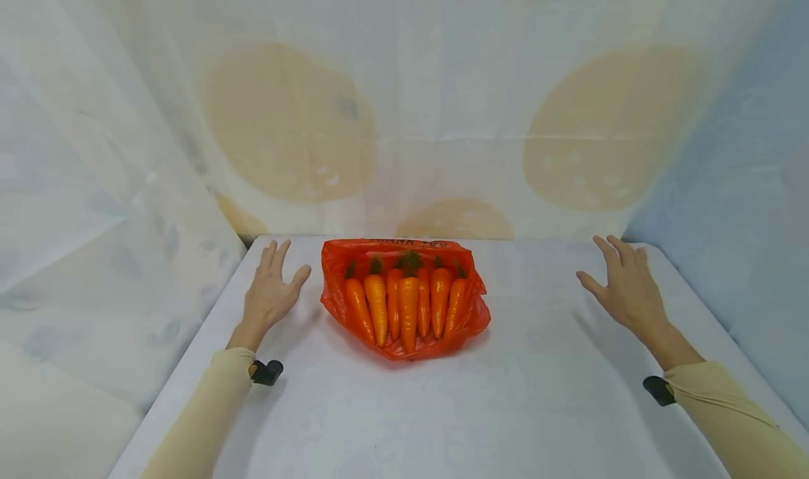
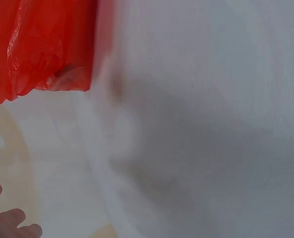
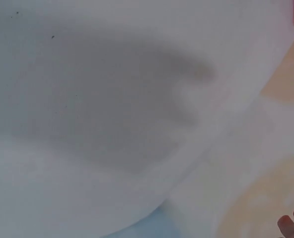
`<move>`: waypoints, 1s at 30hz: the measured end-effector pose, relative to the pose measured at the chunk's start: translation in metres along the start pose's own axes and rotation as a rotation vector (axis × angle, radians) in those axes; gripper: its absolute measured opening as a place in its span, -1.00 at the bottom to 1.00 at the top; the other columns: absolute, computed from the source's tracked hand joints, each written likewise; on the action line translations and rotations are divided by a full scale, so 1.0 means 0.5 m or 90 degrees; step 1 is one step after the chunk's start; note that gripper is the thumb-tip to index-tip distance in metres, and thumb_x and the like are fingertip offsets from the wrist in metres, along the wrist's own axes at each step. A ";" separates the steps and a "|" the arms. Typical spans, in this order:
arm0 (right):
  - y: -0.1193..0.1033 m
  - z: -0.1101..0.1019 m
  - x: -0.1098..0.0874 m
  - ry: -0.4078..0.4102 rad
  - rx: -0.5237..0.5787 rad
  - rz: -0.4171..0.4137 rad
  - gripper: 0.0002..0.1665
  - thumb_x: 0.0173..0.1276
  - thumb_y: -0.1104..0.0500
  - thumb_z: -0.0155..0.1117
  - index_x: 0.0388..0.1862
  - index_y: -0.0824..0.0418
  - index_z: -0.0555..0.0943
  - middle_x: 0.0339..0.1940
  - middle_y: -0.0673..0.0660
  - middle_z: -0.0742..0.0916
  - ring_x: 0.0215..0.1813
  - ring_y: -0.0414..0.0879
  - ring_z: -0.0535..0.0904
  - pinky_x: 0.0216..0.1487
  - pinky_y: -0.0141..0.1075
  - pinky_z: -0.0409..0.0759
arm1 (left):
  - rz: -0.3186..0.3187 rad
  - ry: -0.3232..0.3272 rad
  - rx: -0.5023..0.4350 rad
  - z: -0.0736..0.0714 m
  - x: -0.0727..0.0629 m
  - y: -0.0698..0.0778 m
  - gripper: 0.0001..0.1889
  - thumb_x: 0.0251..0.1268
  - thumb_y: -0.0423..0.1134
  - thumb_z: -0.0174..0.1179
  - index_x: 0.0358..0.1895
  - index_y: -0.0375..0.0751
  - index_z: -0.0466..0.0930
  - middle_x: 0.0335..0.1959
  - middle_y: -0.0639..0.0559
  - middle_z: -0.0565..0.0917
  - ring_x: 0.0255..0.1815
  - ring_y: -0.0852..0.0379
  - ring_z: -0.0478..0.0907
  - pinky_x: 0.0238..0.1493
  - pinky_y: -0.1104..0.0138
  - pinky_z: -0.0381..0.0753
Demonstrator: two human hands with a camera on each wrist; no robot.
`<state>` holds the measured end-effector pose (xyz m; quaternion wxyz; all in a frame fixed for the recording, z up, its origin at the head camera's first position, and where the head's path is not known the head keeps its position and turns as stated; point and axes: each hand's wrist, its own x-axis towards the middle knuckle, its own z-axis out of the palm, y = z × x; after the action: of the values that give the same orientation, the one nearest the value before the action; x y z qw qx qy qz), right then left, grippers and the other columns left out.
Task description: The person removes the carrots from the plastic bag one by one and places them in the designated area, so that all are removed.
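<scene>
Several orange carrots with green tops lie side by side in a red plastic bag, its mouth turned toward the viewer. Dark lettering runs along the bag's upper edge. To the left of the bag, my left hand hovers with fingers and thumb spread, touching nothing. In the left wrist view the bag's red side fills the upper left corner, and only some fingertips show. My right hand is held above the table farther off on the right, fingers extended and holding nothing.
A white cloth covers the table. Behind it hangs a pale curtain with tan round prints, and similar cloth encloses the left and right sides. Black wrist cameras sit at both sleeves. Hand shadows fall on the tabletop.
</scene>
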<state>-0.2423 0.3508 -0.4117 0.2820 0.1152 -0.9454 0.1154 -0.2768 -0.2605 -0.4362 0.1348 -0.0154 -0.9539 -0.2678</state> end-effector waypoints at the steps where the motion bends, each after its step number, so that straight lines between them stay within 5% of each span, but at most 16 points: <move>1: -0.003 0.000 0.000 -0.004 0.008 0.007 -0.10 0.16 0.17 0.47 0.39 0.44 0.28 0.28 0.59 0.39 0.33 0.47 0.26 0.49 0.30 -0.08 | -0.003 -0.005 -0.007 0.002 -0.001 0.000 -0.15 0.40 0.36 -0.13 0.60 -0.02 -0.04 0.62 -0.21 -0.09 0.61 -0.26 -0.20 0.38 -0.39 0.01; 4: -0.010 0.002 0.000 -0.016 0.023 0.023 -0.12 0.21 0.18 0.44 0.41 0.46 0.26 0.30 0.59 0.38 0.34 0.48 0.26 0.49 0.30 -0.09 | -0.011 -0.020 -0.029 0.006 -0.006 0.001 -0.14 0.40 0.37 -0.14 0.61 0.00 -0.08 0.63 -0.19 -0.14 0.62 -0.23 -0.25 0.37 -0.41 0.01; 11: -0.029 0.003 0.003 -0.022 0.037 0.037 -0.14 0.24 0.16 0.43 0.41 0.44 0.27 0.32 0.54 0.39 0.30 0.45 0.28 0.21 0.36 0.37 | -0.034 -0.040 -0.071 0.014 -0.009 -0.001 -0.13 0.39 0.40 -0.16 0.62 0.09 -0.16 0.64 -0.09 -0.20 0.63 -0.19 -0.28 0.33 -0.46 -0.03; 14: -0.037 0.002 0.005 -0.021 0.043 0.032 -0.15 0.23 0.17 0.44 0.40 0.45 0.29 0.31 0.53 0.40 0.29 0.43 0.29 0.17 0.35 0.41 | -0.043 -0.055 -0.089 0.016 -0.011 0.002 -0.12 0.38 0.41 -0.17 0.62 0.11 -0.19 0.64 -0.08 -0.22 0.62 -0.19 -0.26 0.32 -0.48 -0.05; 30: -0.080 0.005 0.007 -0.082 0.087 0.077 -0.16 0.38 0.08 0.32 0.49 0.35 0.18 0.42 0.45 0.31 0.41 0.37 0.21 0.32 0.31 0.27 | -0.024 -0.090 -0.180 0.035 -0.020 -0.001 -0.16 0.44 0.31 -0.09 0.61 0.00 -0.12 0.63 -0.19 -0.15 0.61 -0.25 -0.18 0.47 -0.29 -0.10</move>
<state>-0.2350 0.3117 -0.4055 0.2044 0.0842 -0.9568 0.1887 -0.2717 -0.2517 -0.4534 0.0589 -0.0348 -0.9139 -0.4002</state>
